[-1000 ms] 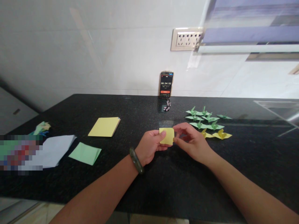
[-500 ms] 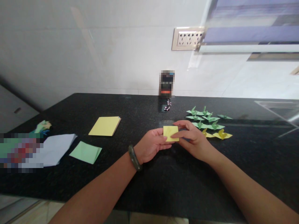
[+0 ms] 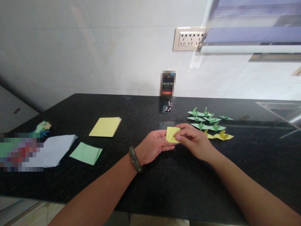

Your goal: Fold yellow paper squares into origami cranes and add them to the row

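Observation:
Between my hands, above the black countertop, is a small folded square of yellow paper (image 3: 171, 134). My left hand (image 3: 155, 145) holds it from the left and from below, its fingers reaching behind the paper. A dark bangle (image 3: 135, 159) circles the left wrist. My right hand (image 3: 194, 139) pinches the paper's right edge between thumb and fingers. Just beyond the right hand sit folded yellow paper cranes (image 3: 224, 135), and behind them stand several green paper cranes (image 3: 211, 119).
A yellow paper stack (image 3: 105, 127) lies left of my hands, with a folded green sheet (image 3: 86, 153) nearer me. White paper (image 3: 60, 149) lies farther left. A blurred upright device (image 3: 167, 84) with a beaded strap (image 3: 168, 106) leans on the wall below a socket panel (image 3: 189, 39).
The yellow paper has shifted slightly right and tilted. My right thumb has come onto its front, while the left thumb has slid off its face.

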{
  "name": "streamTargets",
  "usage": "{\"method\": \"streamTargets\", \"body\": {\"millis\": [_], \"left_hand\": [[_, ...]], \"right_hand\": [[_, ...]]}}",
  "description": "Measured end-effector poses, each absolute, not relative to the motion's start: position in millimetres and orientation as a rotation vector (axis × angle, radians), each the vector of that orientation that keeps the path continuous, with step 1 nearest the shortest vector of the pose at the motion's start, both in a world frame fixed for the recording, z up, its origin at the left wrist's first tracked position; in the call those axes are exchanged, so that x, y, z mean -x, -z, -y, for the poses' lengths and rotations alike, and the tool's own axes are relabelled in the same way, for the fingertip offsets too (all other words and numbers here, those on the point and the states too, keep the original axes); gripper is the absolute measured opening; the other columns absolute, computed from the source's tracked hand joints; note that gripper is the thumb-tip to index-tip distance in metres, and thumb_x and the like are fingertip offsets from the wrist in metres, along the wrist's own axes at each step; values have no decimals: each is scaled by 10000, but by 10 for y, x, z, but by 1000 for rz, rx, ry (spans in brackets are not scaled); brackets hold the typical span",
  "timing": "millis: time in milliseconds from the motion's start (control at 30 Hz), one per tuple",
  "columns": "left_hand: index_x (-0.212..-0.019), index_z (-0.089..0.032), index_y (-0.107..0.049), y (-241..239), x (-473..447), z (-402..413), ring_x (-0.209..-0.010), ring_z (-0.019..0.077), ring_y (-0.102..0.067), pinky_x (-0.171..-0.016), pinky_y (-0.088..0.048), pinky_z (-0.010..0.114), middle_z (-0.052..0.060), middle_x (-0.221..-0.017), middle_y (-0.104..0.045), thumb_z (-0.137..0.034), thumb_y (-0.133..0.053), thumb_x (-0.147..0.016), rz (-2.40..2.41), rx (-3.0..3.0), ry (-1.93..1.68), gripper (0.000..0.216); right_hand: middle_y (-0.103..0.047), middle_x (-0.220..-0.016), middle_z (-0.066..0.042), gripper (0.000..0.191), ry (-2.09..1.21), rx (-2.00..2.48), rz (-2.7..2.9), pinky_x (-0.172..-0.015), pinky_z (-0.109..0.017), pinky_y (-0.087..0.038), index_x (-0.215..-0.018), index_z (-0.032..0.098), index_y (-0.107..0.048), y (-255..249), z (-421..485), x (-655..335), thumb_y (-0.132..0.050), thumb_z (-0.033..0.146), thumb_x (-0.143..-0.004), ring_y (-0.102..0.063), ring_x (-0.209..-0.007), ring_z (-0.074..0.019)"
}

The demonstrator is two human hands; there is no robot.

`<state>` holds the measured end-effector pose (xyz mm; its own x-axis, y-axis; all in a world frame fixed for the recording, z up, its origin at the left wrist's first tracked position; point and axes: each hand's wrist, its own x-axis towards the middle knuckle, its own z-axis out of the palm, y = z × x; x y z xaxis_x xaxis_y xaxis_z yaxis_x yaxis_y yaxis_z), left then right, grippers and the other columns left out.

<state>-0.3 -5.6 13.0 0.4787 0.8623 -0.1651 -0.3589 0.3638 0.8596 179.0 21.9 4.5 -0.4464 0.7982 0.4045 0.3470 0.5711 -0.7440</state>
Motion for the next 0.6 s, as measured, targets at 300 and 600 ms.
{"method": "streamTargets", "body": {"millis": [300, 600], "left_hand": [[-988, -116, -647, -74, -12, 40, -854, 133, -618, -832, -434, 277, 100, -996, -665, -100, -581, -723, -645, -800, -884, 273], [-917, -83, -630, -91, -35, 51, -700, 131, -626, -660, -452, 244, 92, -804, -676, -256, -574, -769, -953, -1024, -841, 234]], "right_hand": [[-595, -977, -70, 76, -701, 988, 1889, -790, -311, -432, -711, 182, -580, 4, -167, -1699, -554, 195, -781, -570, -876, -170], [-588, -954, -67, 78, -660, 969, 1895, -722, -287, -454, -698, 179, -595, 4, -159, -1703, -555, 161, -762, -581, -835, -162]]}}
